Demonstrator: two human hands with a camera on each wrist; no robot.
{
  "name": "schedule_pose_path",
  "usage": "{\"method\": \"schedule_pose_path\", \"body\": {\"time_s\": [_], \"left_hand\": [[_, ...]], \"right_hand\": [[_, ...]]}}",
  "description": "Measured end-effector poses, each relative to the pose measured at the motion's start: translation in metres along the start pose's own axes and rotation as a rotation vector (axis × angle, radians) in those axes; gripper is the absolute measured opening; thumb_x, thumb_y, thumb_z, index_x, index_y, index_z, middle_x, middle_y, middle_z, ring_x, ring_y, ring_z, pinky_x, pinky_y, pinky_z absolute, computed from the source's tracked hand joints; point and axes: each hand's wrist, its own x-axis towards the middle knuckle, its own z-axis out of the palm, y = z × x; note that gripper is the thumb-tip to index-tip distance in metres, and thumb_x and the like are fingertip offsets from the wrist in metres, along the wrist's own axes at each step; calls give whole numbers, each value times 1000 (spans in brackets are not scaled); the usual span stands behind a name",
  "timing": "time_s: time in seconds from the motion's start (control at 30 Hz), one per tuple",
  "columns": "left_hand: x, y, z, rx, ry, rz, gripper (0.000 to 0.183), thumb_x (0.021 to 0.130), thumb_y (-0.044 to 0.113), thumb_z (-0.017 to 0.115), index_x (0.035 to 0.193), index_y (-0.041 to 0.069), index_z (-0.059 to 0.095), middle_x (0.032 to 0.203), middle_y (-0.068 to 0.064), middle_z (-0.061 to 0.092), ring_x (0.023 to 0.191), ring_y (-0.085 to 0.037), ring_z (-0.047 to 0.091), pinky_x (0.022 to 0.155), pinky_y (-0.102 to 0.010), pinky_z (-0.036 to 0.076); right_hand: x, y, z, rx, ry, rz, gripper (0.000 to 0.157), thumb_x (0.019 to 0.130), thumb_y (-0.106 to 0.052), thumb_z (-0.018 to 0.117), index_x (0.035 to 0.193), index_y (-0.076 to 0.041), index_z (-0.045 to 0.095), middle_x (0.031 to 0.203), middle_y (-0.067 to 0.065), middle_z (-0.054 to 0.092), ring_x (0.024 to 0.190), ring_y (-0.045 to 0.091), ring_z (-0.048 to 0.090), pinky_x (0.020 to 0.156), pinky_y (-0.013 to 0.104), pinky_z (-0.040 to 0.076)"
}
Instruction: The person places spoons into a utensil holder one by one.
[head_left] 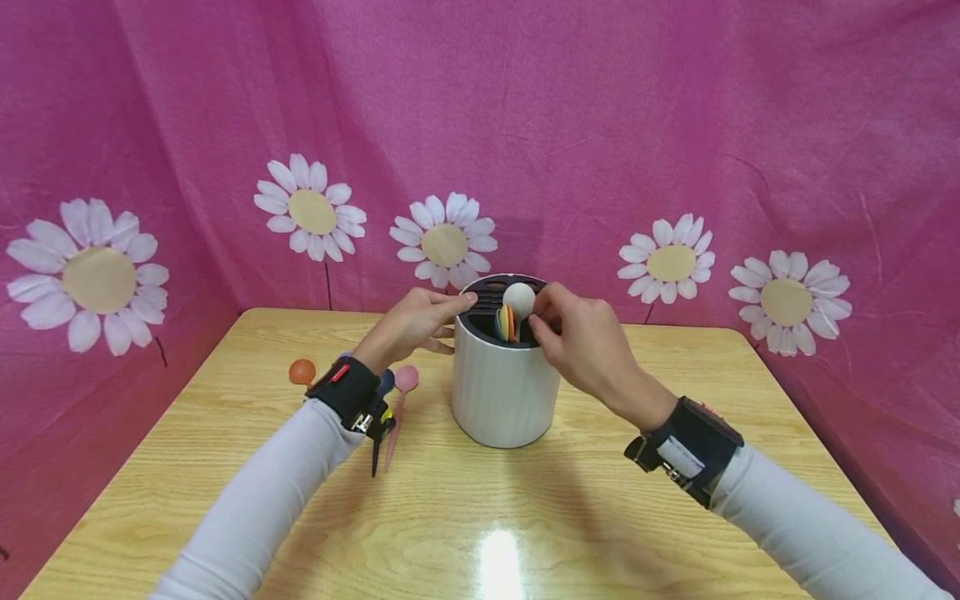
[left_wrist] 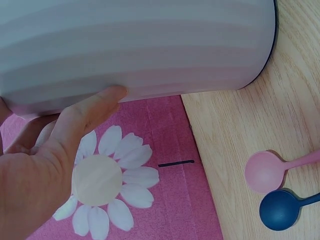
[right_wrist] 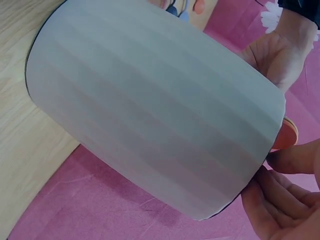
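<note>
A white ribbed utensil holder (head_left: 504, 396) with a black slotted top stands on the table. A white spoon (head_left: 518, 300) and several coloured spoons (head_left: 505, 324) stand in its front opening. My left hand (head_left: 420, 321) grips the holder's left rim, thumb on top and fingers against the outer wall. On the right rim, my right hand (head_left: 588, 337) pinches the edge, its thumb over the opening beside the white spoon. From the right wrist view, an orange spoon (right_wrist: 286, 135) shows behind that rim; the white spoon's lower handle is hidden.
Left of the holder lie a pink spoon (head_left: 406, 379), a dark blue spoon (left_wrist: 279, 210) and an orange spoon (head_left: 302, 372), partly behind the left wrist. A pink cloth (head_left: 570, 125) with daisies hangs around the wooden table (head_left: 450, 533).
</note>
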Motion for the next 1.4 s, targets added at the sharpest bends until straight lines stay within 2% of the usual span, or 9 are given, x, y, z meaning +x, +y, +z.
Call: {"method": "schedule_pose_path", "body": {"time_s": [0.23, 0.37, 0.57, 0.67, 0.77, 0.83, 1.0, 1.13, 1.4], "left_hand": [[-1, -1, -1, 22, 6, 6, 54, 100, 44, 62, 139, 6, 62, 147, -12, 57, 134, -40, 54, 94, -54, 56], [0, -1, -1, 24, 13, 0, 53, 100, 43, 62, 138, 7, 62, 146, -12, 58, 134, -40, 55, 93, -53, 57], [1, 1, 0, -19, 2, 4, 54, 101, 41, 62, 140, 4, 60, 146, -13, 58, 135, -40, 53, 96, -55, 54], [1, 1, 0, -16, 5, 1, 54, 101, 41, 61, 140, 4, 60, 146, -13, 57, 135, -40, 53, 96, -55, 54], [0, 1, 0, 0, 8, -4, 53, 101, 42, 62, 140, 6, 61, 146, -12, 58, 135, -40, 53, 95, -55, 55], [1, 0, -1, 1, 7, -5, 53, 101, 42, 62, 140, 6, 61, 146, -12, 58, 135, -40, 53, 96, -54, 55], [1, 0, 0, 1, 9, -5, 53, 100, 42, 62, 138, 6, 62, 145, -11, 58, 135, -40, 53, 96, -55, 55], [1, 0, 0, 7, 11, -4, 53, 100, 42, 62, 139, 6, 62, 146, -11, 58, 136, -40, 53, 96, -54, 55], [1, 0, 0, -6, 11, -7, 52, 101, 41, 62, 137, 5, 63, 146, -12, 58, 136, -41, 52, 96, -55, 55]], "right_hand": [[12, 12, -9, 119, 79, 155, 11, 95, -12, 64, 100, -2, 66, 89, 13, 75, 81, 26, 71, 71, 38, 57], [17, 25, -12, 175, 76, 281, 22, 96, -14, 62, 114, -2, 64, 98, 16, 73, 91, 29, 69, 78, 39, 53], [21, 41, -13, 308, -93, 496, 56, 102, -26, 57, 150, -2, 41, 133, 24, 59, 127, 39, 57, 104, 54, 50], [24, 46, -11, 436, -209, 582, 62, 105, -33, 52, 156, -2, 33, 149, 24, 48, 135, 40, 50, 111, 55, 45], [24, 50, -8, 579, -302, 651, 64, 107, -38, 46, 158, -4, 28, 156, 21, 41, 137, 39, 45, 116, 55, 40], [24, 52, -6, 645, -353, 671, 65, 108, -41, 44, 159, -5, 27, 156, 20, 40, 136, 39, 44, 117, 57, 37], [21, 54, -2, 704, -448, 649, 66, 108, -46, 40, 159, -6, 29, 153, 20, 44, 132, 39, 47, 118, 60, 34], [19, 54, -2, 730, -462, 635, 64, 108, -46, 39, 157, -5, 34, 150, 21, 47, 129, 38, 51, 117, 60, 37], [20, 52, -4, 741, -461, 651, 61, 109, -38, 44, 158, -4, 31, 154, 19, 44, 133, 38, 51, 116, 55, 40]]}}
